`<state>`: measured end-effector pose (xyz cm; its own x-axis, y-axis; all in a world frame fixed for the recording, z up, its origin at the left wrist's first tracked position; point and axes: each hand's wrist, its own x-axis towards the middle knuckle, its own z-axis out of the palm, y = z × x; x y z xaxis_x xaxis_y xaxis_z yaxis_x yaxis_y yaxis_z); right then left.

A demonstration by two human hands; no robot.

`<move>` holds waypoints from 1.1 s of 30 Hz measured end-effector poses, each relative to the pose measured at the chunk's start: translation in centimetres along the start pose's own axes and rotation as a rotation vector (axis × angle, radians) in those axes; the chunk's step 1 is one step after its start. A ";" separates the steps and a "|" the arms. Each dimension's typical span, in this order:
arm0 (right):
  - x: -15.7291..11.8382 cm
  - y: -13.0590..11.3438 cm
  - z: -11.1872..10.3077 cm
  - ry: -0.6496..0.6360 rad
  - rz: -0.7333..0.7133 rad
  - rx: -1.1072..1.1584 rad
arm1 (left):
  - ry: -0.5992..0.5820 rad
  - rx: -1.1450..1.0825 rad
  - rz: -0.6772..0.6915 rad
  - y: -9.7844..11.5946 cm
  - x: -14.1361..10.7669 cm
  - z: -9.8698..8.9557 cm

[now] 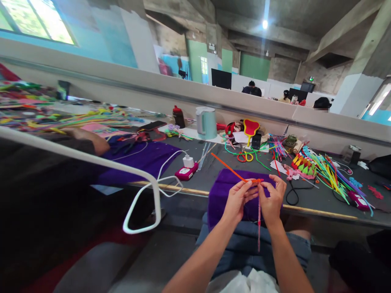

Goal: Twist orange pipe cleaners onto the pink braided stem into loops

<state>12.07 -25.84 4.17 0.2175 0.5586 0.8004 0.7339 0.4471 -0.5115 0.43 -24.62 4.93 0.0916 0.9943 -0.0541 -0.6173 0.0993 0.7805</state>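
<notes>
Between my two hands is an orange-red pipe cleaner (227, 166), its free end sticking out up and to the left. My left hand (240, 197) pinches it close to a bunched red part. A pink pipe cleaner (259, 228) hangs down from that same part, over my lap. My right hand (271, 197) is closed with thumb and index finger on the right end of the joined piece, its other fingers curled loosely. Beneath both hands a purple cloth (221, 191) drapes over the table edge.
Scissors (244, 156) with red and yellow handles lie beyond the cloth. A light-blue kettle (207, 123) stands behind. Bundles of colourful pipe cleaners (331, 175) spread at the right. A pink charger box (186, 171) and white tube frame (157, 199) are at left, beside a co-worker's arm (91, 140).
</notes>
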 end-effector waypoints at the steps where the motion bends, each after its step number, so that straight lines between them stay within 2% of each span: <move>1: -0.1 0.0 0.1 0.008 0.023 0.012 | -0.006 -0.004 -0.004 -0.1 0.0 0.0; 8: -0.1 0.9 -0.1 -0.035 0.046 0.034 | -0.016 -0.021 -0.037 -0.1 1.1 -0.7; 12: -0.1 2.9 -1.1 0.029 0.214 0.204 | 0.001 -0.111 -0.084 0.5 2.5 -1.4; 14: -0.5 4.2 -1.4 -0.078 0.368 0.358 | 0.020 -0.156 -0.111 0.7 3.2 -1.7; 16: -1.2 5.3 -1.4 -0.286 0.544 0.529 | 0.042 -0.191 -0.126 0.8 3.9 -2.0; 19: -2.7 6.2 -1.2 -0.545 0.706 0.711 | 0.059 -0.237 -0.128 0.7 4.7 -2.5; 22: -4.1 6.0 -1.1 -0.669 0.819 0.840 | 0.058 -0.251 -0.110 0.6 5.4 -2.8; 27: -4.9 5.2 -1.1 -0.682 0.941 0.923 | 0.047 -0.254 -0.053 0.4 6.3 -2.6; 30: -5.4 5.2 -0.5 -0.595 0.973 0.952 | 0.023 -0.245 -0.031 0.6 6.6 -2.3; 33: -5.8 5.4 0.1 -0.487 0.980 0.992 | -0.060 -0.206 -0.067 0.7 6.6 -2.2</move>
<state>14.75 -26.56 -3.25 -0.0246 0.9978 -0.0621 -0.3491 -0.0668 -0.9347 -1.13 -17.93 3.72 0.1801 0.9819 -0.0591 -0.7542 0.1764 0.6325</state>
